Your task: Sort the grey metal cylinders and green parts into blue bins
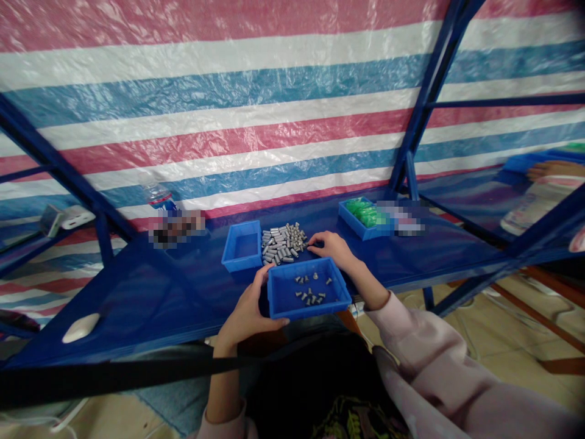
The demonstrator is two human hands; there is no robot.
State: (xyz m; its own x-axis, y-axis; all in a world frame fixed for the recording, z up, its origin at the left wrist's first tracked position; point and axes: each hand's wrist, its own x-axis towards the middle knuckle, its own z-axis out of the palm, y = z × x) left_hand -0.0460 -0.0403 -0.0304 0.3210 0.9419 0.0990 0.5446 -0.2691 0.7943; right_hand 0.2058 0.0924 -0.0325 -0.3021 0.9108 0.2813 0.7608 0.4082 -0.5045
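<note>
My left hand grips the left end of a blue plastic tray, thumb along the near side and fingers behind. The tray is tilted toward me at the table's front edge. Several small screws lie scattered on its floor. Beyond the tray is a pile of short silver metal cylinders on the blue table. My right hand is at the right edge of that pile, thumb and forefinger pinched together. Whatever is between those fingertips is too small to make out.
Another blue bin stands left of the pile. A blue box of green pieces is at the back right. A white computer mouse lies front left, a bottle stands back left. Blue metal posts flank the table.
</note>
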